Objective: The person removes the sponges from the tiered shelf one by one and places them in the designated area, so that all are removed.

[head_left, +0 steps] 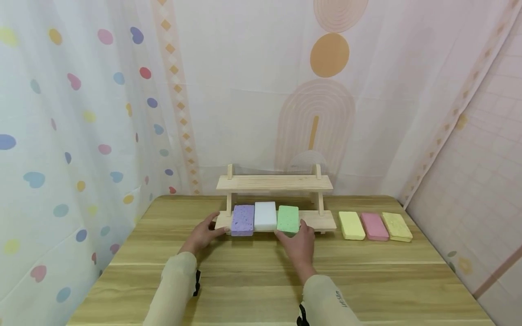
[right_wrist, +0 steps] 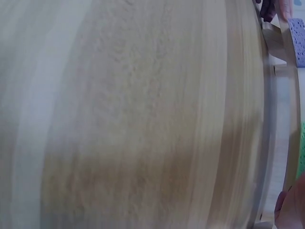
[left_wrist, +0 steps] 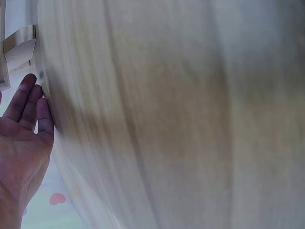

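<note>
A two-tier wooden shelf [head_left: 274, 183] stands on the table. On its lower board, purple [head_left: 243, 220], white [head_left: 265, 216] and green sponges [head_left: 288, 219] lean in a row. The white one sits close beside the purple one; a narrow gap separates it from the green. My right hand [head_left: 299, 244] pinches the green sponge low down, thumb at its left corner and fingers at its right. My left hand [head_left: 204, 233] is at the lower board's left end, its thumb near the purple sponge's bottom corner. In the left wrist view that hand's visible fingers [left_wrist: 29, 102] extend fairly straight.
Right of the shelf, a pale yellow sponge [head_left: 351, 225], a pink sponge [head_left: 374, 226] and another yellow sponge [head_left: 397, 227] lie flat on the wooden table [head_left: 244, 290]. Patterned curtains [head_left: 244, 90] hang behind and at both sides.
</note>
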Demonstrator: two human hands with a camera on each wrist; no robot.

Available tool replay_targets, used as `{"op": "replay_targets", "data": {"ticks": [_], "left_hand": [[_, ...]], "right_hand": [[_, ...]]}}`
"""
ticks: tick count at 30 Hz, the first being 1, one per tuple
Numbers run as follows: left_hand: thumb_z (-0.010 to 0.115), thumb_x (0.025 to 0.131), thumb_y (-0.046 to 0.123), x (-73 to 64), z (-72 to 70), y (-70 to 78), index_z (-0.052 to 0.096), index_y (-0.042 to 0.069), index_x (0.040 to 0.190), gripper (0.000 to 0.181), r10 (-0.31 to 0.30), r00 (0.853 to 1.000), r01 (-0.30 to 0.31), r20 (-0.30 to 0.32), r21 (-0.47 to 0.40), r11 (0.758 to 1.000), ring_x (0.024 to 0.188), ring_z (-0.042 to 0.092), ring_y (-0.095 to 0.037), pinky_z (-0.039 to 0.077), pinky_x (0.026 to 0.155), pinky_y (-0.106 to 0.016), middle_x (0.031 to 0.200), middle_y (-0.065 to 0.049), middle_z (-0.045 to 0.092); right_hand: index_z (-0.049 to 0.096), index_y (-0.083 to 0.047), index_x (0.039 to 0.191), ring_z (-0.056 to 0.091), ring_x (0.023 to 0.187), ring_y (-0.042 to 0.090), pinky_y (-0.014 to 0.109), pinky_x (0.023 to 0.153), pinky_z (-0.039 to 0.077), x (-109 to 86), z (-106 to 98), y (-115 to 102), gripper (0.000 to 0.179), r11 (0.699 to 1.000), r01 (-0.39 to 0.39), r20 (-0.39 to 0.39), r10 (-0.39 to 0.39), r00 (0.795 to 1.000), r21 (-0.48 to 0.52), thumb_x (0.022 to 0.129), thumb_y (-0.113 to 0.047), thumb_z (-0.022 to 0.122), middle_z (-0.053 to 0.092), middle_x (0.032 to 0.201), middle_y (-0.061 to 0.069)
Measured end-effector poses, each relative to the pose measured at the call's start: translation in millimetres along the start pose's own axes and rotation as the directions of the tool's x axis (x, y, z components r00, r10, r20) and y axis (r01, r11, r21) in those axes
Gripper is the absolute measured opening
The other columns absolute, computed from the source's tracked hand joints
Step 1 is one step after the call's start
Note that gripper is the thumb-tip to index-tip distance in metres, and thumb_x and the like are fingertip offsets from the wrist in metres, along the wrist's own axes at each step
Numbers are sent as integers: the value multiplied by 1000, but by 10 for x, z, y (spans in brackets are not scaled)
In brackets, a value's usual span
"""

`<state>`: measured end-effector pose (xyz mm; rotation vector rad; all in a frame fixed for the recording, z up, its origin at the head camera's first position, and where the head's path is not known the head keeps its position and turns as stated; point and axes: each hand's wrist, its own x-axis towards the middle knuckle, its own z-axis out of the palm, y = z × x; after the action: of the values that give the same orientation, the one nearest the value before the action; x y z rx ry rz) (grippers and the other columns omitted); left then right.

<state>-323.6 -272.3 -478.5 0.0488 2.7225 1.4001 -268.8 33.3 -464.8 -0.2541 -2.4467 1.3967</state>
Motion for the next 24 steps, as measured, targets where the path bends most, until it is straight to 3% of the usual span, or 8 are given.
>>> {"op": "replay_targets", "data": {"ticks": [8,24], "left_hand": [[71,90,46,-18,1,4,26,13,157,87,-17,1000,17,-1,6,1000,123,49,-37,39,102,-54,138,-25,51],[71,91,47,-2,-6,-4,28,13,157,86,-9,1000,10,-8,32,999,124,49,-37,38,102,-55,138,-25,51]], "right_hand": [[45,2,141,48,110,37,50,86,46,-12,91,-5,91,998,-29,-32,28,999,-57,74,-45,86,49,122,24],[45,4,141,48,116,39,51,92,45,39,102,6,89,994,-21,-17,19,1000,-104,75,-40,86,48,127,27]]}}
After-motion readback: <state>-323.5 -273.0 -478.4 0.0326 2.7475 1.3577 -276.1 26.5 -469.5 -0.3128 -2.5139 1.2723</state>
